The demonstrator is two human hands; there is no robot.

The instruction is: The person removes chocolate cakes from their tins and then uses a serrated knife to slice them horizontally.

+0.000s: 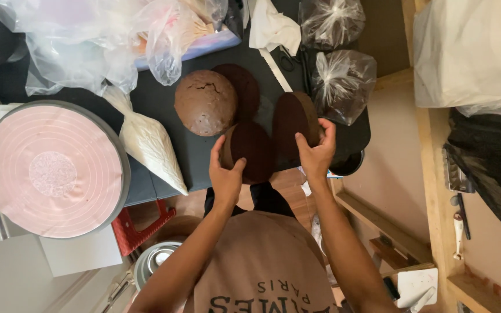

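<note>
I have the left hand [225, 174] gripping one dark cake layer [253, 152], the right hand [315, 152] clasping another layer [293, 122]; separating stage, I reckon, needing gentle, even lifting.

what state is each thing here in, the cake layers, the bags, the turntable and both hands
left hand: grip closed on the front cake layer
right hand: grip closed on the right cake layer
front cake layer: held, flat side showing
right cake layer: held on edge
domed cake: whole, cracked top, resting
piping bag: filled, lying down
turntable: bare, pink top
two clear bags: tied shut
</note>
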